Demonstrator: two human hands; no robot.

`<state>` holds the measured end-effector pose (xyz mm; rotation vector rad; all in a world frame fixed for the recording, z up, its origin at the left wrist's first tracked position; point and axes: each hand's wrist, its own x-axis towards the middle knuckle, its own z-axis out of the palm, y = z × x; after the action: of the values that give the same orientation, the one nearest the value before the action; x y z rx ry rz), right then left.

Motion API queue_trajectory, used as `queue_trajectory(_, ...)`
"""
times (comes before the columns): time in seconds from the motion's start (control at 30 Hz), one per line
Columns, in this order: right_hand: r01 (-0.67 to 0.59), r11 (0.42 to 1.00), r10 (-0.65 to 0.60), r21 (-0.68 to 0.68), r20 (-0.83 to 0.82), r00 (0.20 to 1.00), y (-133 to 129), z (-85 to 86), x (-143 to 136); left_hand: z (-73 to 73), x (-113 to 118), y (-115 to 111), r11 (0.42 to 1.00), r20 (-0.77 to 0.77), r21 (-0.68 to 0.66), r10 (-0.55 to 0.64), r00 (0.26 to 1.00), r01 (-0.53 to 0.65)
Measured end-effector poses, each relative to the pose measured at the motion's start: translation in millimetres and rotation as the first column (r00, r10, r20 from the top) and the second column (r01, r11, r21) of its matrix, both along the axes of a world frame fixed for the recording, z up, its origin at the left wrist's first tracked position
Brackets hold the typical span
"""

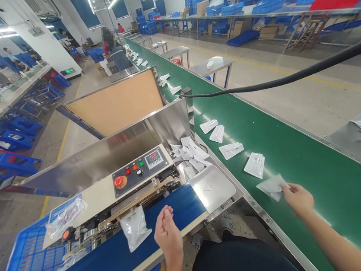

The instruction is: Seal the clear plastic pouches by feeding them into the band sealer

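Note:
My right hand (pixel 296 198) is closed on the edge of a white translucent bag (pixel 273 187) over the green conveyor belt (pixel 300 156). Several more white bags, one of them a stacked-looking bag (pixel 254 165), lie farther up the belt. My left hand (pixel 168 230), fingers curled together, is above the blue belt (pixel 182 205) of the sealing machine; whether it holds anything is hidden. To its left a filled white bag (pixel 135 228) stands at the sealing machine's edge. A pile of white bags (pixel 190 151) rests beside the metal plate (pixel 210 186).
The machine's control panel (pixel 140 169) has a red stop button. A blue crate (pixel 28 257) is at the lower left. A black cable (pixel 278 81) crosses above the green belt. Metal side tables (pixel 213 65) line its right side, and a person (pixel 119 57) sits farther up.

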<state>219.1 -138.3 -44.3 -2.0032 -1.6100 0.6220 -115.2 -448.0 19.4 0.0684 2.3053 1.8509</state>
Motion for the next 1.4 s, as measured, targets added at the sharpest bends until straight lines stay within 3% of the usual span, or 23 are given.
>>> queue_trajectory(0.07, -0.043, 0.998, 0.041, -0.041, -0.056, 0.998, 1, 23.4, -14, 2.4, 12, 27, 0.977, -0.034, -0.011, -0.214, 0.976, 0.213)
queue_trajectory(0.17, -0.286, 0.953, 0.298, 0.099, -0.148, 0.943, -9, 69.5, -48, 10.5, 33, 69, 0.859, -0.168, -0.080, -0.511, 0.843, 0.506)
queue_trajectory(0.27, -0.518, 0.820, 0.564, 0.243, -0.195, 0.802, -33, 109.5, -90, 21.2, 50, 104, 0.773, -0.291, -0.135, -0.629, 0.721, 0.620)
queue_trajectory(0.37, -0.673, 0.690, 0.722, 0.266, -0.322, 0.612, -58, 125.9, -126, 29.1, 56, 116, 0.741, -0.286, -0.118, -0.663, 0.692, 0.661)
queue_trajectory(0.47, -0.720, 0.650, 0.694, 0.241, -0.572, 0.436, -75, 120.2, -147, 30.6, 56, 105, 0.774, -0.195, -0.082, -0.631, 0.751, 0.628)
queue_trajectory(0.57, -0.764, 0.631, 0.613, 0.137, -0.691, 0.383, -89, 108.1, -155, 26.3, 55, 85, 0.839, -0.102, -0.023, -0.543, 0.833, 0.544)
queue_trajectory(0.67, -0.831, 0.555, 0.646, 0.048, -0.654, 0.394, -101, 98.4, -162, 18.4, 56, 71, 0.861, -0.056, 0.038, -0.505, 0.862, 0.507)
queue_trajectory(0.7, -0.827, 0.561, 0.646, 0.035, -0.644, 0.411, -104, 95.0, -165, 14.9, 55, 69, 0.864, -0.048, 0.042, -0.500, 0.865, 0.502)
queue_trajectory(0.77, -0.766, 0.642, 0.568, -0.017, -0.660, 0.491, -107, 86.6, -175, 6.6, 49, 71, 0.887, 0.011, 0.046, -0.461, 0.887, 0.460)
queue_trajectory(0.83, -0.664, 0.735, 0.404, -0.133, -0.701, 0.588, -104, 76.2, -188, -2.9, 40, 79, 0.935, 0.169, 0.092, -0.355, 0.920, 0.344)
queue_trajectory(0.93, -0.582, 0.751, 0.167, -0.312, -0.763, 0.625, -94, 61.8, -214, -16.0, 20, 95, 0.975, 0.435, 0.196, -0.185, 0.881, 0.108)
queue_trajectory(1.03, -0.586, 0.718, 0.066, -0.376, -0.801, 0.595, -85, 55.2, -243, -23.6, 0, 102, 0.976, 0.506, 0.219, -0.120, 0.854, 0.007)
queue_trajectory(1.2, -0.630, 0.665, 0.139, -0.401, -0.762, 0.632, -94, 55.0, -288, -25.0, -25, 80, 0.976, 0.507, 0.202, -0.035, 0.861, -0.080)
queue_trajectory(1.3, -0.719, 0.567, 0.167, -0.403, -0.798, 0.579, -110, 56.5, -305, -22.4, -36, 58, 0.973, 0.492, 0.197, 0.009, 0.870, -0.122)
queue_trajectory(1.4, -0.810, 0.467, 0.193, -0.354, -0.853, 0.484, -114, 58.2, -296, -18.7, -47, 33, 0.970, 0.493, 0.187, 0.044, 0.869, -0.155)
